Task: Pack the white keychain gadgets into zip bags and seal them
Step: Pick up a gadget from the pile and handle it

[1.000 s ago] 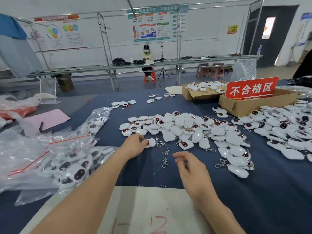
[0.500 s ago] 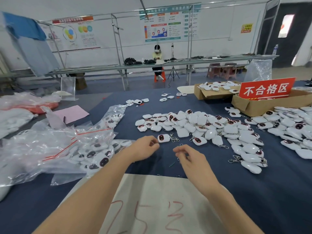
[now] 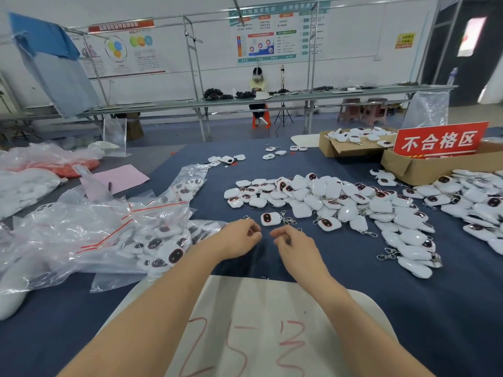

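My left hand [image 3: 239, 236] and my right hand [image 3: 292, 240] hover close together over the blue table cloth [image 3: 353, 281], both with fingers curled inward. Nothing shows in my left hand. My right hand's fingertips hide whether they pinch anything. A single white keychain gadget [image 3: 270, 219] with a dark red face lies just beyond both hands, touching neither, with loose metal clasps [image 3: 287, 221] beside it. A big pile of gadgets [image 3: 326, 197] spreads behind it and to the right. Clear zip bags [image 3: 152, 213] with red seal strips, some holding gadgets, lie to the left.
A white card with red writing [image 3: 258, 330] lies under my forearms. Two cardboard boxes [image 3: 419, 170] stand at the back right, one with a red sign [image 3: 439, 140]. Pink paper [image 3: 122, 176] and more plastic bags [image 3: 32, 186] lie at the far left. A person sits at a distant bench [image 3: 258, 88].
My left hand has let go of the gadget it held and drawn back toward me. My right hand has moved left, closer to it. The view has shifted left and down.
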